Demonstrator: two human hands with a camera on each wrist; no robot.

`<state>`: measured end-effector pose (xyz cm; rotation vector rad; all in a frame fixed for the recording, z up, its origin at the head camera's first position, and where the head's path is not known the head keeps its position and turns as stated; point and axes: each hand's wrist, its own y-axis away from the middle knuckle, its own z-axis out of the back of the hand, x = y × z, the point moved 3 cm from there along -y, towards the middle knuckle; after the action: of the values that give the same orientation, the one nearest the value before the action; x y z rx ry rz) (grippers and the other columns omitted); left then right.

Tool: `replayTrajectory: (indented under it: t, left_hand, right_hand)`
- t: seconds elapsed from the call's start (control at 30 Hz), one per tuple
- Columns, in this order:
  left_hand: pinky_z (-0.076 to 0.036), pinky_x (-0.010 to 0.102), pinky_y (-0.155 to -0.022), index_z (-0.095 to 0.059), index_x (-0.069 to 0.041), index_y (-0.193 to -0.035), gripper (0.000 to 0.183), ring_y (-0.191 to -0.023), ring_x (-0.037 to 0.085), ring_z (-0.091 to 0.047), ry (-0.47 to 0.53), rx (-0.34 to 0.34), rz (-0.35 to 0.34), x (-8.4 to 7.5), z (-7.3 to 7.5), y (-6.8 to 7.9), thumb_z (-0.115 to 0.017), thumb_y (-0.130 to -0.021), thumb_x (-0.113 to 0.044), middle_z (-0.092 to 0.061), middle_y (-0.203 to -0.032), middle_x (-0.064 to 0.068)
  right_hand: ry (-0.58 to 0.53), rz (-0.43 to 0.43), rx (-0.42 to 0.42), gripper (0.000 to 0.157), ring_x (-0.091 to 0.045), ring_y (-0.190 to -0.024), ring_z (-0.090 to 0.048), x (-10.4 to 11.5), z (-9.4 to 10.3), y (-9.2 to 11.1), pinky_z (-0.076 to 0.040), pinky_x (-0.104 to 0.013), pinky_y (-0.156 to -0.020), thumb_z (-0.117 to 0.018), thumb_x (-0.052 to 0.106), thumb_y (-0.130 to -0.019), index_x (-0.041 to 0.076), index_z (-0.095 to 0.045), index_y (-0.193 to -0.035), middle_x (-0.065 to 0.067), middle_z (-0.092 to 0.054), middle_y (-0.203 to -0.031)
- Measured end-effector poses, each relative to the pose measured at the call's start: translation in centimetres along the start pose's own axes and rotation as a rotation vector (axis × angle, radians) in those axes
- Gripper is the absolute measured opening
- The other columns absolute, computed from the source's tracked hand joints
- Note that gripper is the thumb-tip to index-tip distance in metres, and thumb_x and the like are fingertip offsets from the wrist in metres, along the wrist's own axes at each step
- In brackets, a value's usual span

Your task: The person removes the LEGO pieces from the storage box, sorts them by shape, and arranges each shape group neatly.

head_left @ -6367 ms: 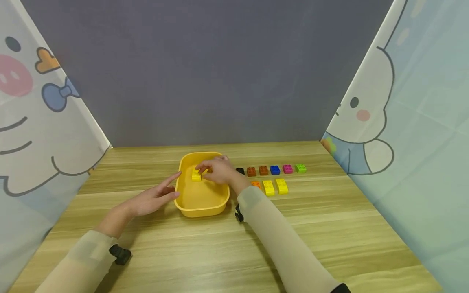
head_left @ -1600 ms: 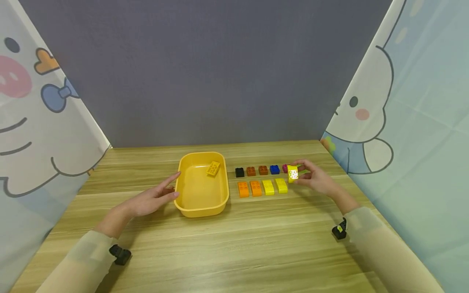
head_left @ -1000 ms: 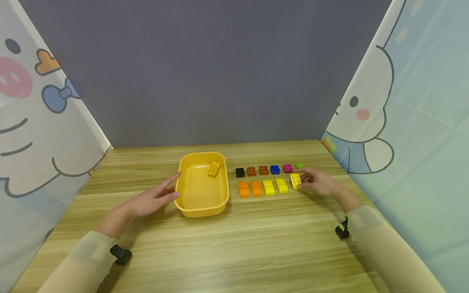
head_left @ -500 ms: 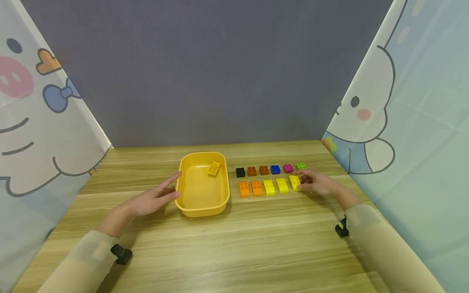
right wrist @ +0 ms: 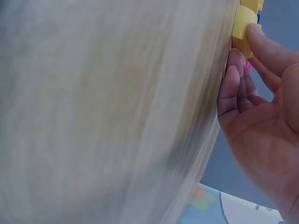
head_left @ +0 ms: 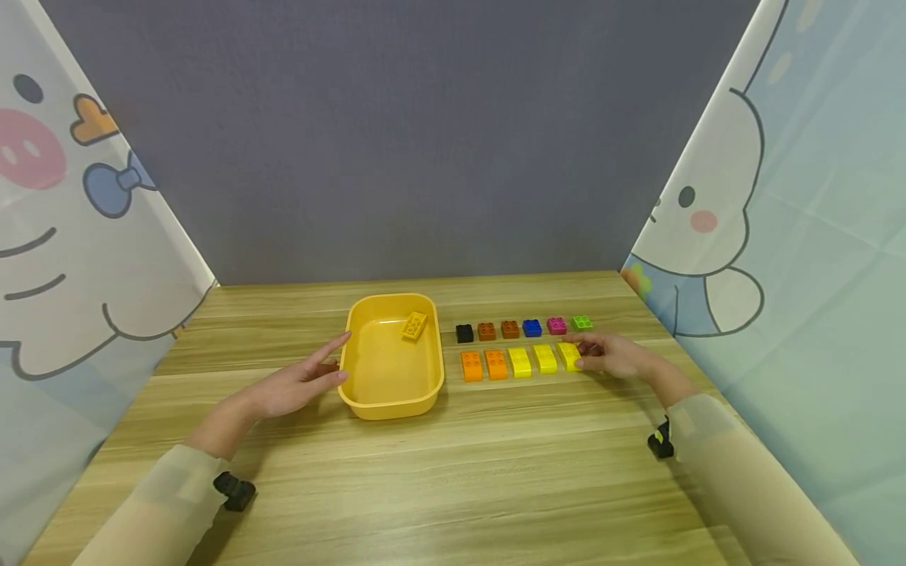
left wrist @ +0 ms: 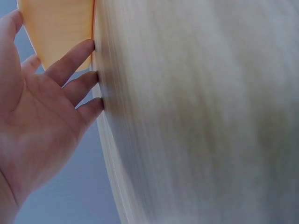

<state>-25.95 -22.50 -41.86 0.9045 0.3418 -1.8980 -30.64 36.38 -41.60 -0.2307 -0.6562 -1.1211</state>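
My right hand [head_left: 614,355] pinches a yellow building brick [head_left: 569,356] between thumb and fingers. The brick sits studs up on the table, at the right end of the front row. In the right wrist view the thumb presses on the side of this yellow brick [right wrist: 243,30], and the other fingers curl near the tabletop. My left hand [head_left: 292,388], fingers spread, touches the left side of a yellow plastic bin [head_left: 389,411]. In the left wrist view the fingertips of that hand [left wrist: 44,107] meet the bin [left wrist: 58,28] and the table. One yellow brick [head_left: 414,325] lies tilted inside the bin.
Left of the pinched brick, the front row has two yellow bricks [head_left: 544,359] and two orange bricks [head_left: 471,366]. Behind it runs a row of smaller bricks: black [head_left: 464,333], two brown [head_left: 510,329], blue [head_left: 532,328], magenta [head_left: 557,325], lime green [head_left: 583,322].
My right hand has taken a yellow brick out of the bin, carried it right, turned it studs up and lowered it to the front row's end. My left hand has stayed at the bin.
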Motion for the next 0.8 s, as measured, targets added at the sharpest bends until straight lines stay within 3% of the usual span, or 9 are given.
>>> replayTrajectory:
  t: [0.3, 0.63, 0.8]
  left_hand:
    - [-0.044, 0.073, -0.119, -0.009, -0.029, -0.179, 0.08, -0.153, 0.055, -0.048, 0.006, -0.003, 0.003, -0.01, 0.0, 0.0, -0.053, -0.115, -0.05, -0.048, -0.164, 0.037]
    - [-0.044, 0.072, -0.119, -0.007, -0.029, -0.179, 0.08, -0.152, 0.055, -0.049, 0.003, 0.001, 0.004, -0.1, -0.03, 0.07, -0.052, -0.116, -0.049, -0.048, -0.164, 0.036]
    - [-0.045, 0.071, -0.119, -0.007, -0.03, -0.179, 0.079, -0.153, 0.055, -0.047, 0.008, 0.01, 0.003, -0.12, -0.03, 0.05, -0.051, -0.116, -0.049, -0.047, -0.165, 0.036]
  right_hand:
    - [0.02, 0.021, -0.001, 0.056, -0.025, -0.109, -0.063, -0.25, -0.05, -0.11, -0.054, -0.034, -0.09, -0.07, 0.021, -0.109, 0.0, -0.053, -0.159, -0.02, -0.068, -0.13]
    - [0.024, 0.03, -0.007, 0.056, -0.023, -0.107, -0.063, -0.37, -0.08, -0.2, -0.054, -0.032, -0.091, -0.071, 0.02, -0.109, 0.0, -0.055, -0.158, -0.019, -0.068, -0.129]
    - [-0.026, 0.012, -0.005, 0.057, -0.023, -0.104, -0.063, -0.32, 0.0, -0.01, -0.056, -0.029, -0.081, -0.07, 0.018, -0.109, -0.002, -0.052, -0.159, -0.023, -0.065, -0.13]
